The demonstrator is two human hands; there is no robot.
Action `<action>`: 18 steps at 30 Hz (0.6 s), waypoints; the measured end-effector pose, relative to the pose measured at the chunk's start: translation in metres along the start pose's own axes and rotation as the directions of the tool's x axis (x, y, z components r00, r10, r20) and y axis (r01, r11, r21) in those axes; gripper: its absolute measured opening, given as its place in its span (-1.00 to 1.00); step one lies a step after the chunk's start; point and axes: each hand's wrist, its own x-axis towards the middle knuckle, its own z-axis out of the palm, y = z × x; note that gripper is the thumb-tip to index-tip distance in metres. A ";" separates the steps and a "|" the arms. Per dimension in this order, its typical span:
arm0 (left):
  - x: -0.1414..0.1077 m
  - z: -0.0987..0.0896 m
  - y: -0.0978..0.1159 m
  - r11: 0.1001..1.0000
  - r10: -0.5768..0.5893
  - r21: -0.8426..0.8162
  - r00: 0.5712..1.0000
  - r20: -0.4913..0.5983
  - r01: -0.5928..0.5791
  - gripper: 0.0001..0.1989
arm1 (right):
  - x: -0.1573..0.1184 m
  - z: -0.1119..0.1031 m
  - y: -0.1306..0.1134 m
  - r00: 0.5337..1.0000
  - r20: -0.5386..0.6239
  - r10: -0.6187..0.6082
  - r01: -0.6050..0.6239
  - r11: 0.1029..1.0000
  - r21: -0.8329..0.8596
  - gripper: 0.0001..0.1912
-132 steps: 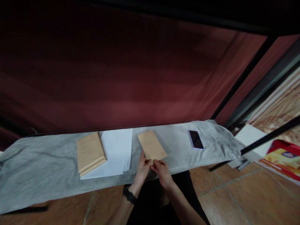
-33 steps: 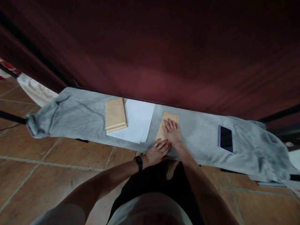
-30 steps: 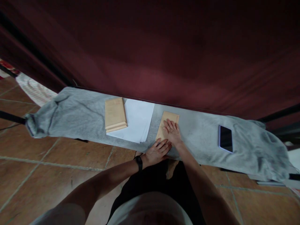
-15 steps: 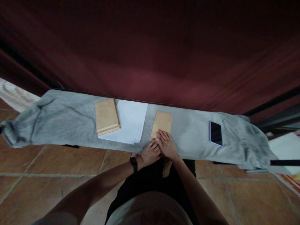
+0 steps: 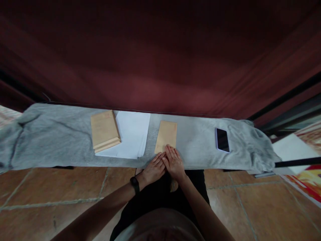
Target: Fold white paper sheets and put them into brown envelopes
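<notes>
So L hand & R hand flat-open, gripping nothing, on rect. paper env atop fuzzy cloth

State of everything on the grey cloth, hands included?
Single envelope: flat, near end partly covered
White sheets: flat, edges fanned
Envelope stack: askew, overlapping white sheets
Phone: flat, screen dark
Grey cloth: rumpled at right
Left hand: open, at envelope's near edge
Right hand: open, over envelope's near end

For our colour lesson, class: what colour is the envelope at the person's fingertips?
The envelope is light brown; it shows best in the head view.
</notes>
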 end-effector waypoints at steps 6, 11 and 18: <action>-0.003 -0.005 0.002 0.999 -0.050 0.019 0.999 0.004 0.050 -0.48 | -0.011 -0.004 0.000 1.000 -0.018 -0.014 0.013 0.999 -0.048 -0.43; -0.005 -0.007 0.003 0.994 -0.087 0.073 0.996 0.002 0.087 -0.45 | -0.023 -0.007 0.003 1.000 -0.019 -0.024 0.022 0.998 -0.066 -0.44; 0.006 -0.012 0.008 0.982 -0.179 0.077 0.982 0.061 0.174 -0.49 | -0.036 -0.006 0.010 0.999 -0.035 -0.040 0.037 0.998 -0.059 -0.42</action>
